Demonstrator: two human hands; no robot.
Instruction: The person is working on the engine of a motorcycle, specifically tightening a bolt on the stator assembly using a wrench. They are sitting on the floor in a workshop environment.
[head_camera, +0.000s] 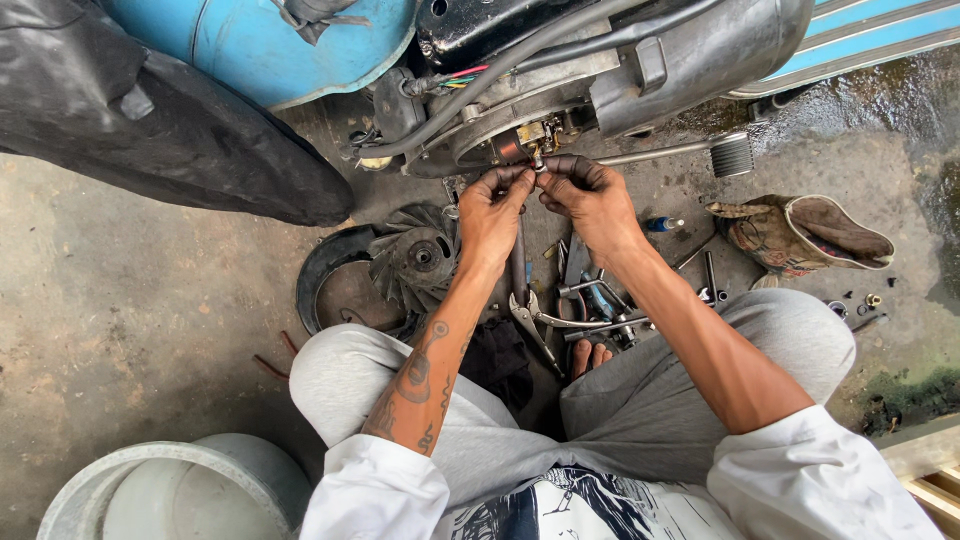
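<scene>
Crouching before a scooter's exposed engine (520, 110), a person brings both hands together at a small brass-coloured fitting (537, 152) on the engine's lower edge. The left hand (493, 212) and right hand (590, 200), both dark with grease, pinch at a small metal part there, fingertips nearly touching; what exactly sits between them is too small to tell. Just below the engine, on stained, cracked concrete (130, 300), lie a finned grey fan wheel (415, 258) resting in a round black cover (335, 285), pliers (535, 315) and loose steel tools. Right of the engine, a worn, mud-coloured shoe (800, 232) lies on wet ground. Left of the engine curves glossy blue bodywork (260, 45), beside a crumpled black seat cover (150, 120). Farthest from the engine, at the lower left, stands a pale round plastic bucket (170, 490).
</scene>
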